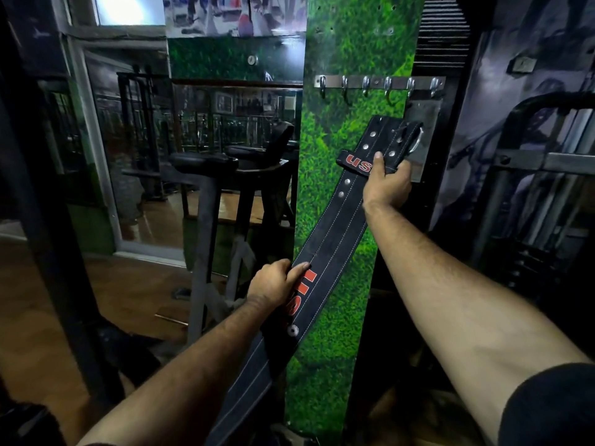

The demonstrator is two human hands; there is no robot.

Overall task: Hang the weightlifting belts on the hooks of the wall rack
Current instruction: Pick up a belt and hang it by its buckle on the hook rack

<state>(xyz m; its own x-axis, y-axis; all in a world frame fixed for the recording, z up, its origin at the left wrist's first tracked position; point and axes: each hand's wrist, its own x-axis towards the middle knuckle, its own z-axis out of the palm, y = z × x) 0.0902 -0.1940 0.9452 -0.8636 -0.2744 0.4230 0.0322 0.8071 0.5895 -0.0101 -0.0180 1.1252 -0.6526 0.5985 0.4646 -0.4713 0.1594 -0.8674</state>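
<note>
Red block letters run along the black weightlifting belt (335, 233) near its wider middle, partly under the left hand (273, 284); they look like "USI", though the fingers cover part of them. On the belt's keeper loop (354, 162), by the right hand (388, 181), the same red lettering shows "US", its end hidden by the thumb. Nothing else is legible from here.

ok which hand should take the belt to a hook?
Right. The right hand grips the belt near its buckle end, just below the hook rack; the left hand holds it much lower.
</note>
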